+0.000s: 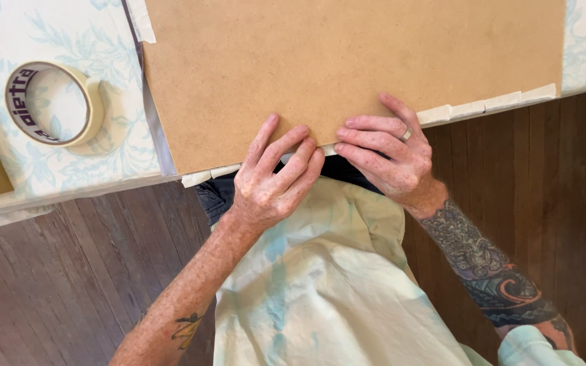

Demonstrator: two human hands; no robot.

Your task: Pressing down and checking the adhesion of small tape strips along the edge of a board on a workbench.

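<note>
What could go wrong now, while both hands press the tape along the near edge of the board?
1. The board overhangs the table toward the person; the left hand and right hand pressing its edge might tip or shift it.
2. The tape lies in short, uneven pieces, so it may wrinkle or lift.
3. The tape roll sits close to the table edge and might be knocked off.

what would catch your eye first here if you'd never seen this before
The big brown board fills the top middle, lying on a pale flowered cloth. Both hands press at its near edge: the left hand and the right hand, which wears a ring, side by side over a strip of cream tape along that edge. A roll of tape lies to the left on the cloth.
</note>
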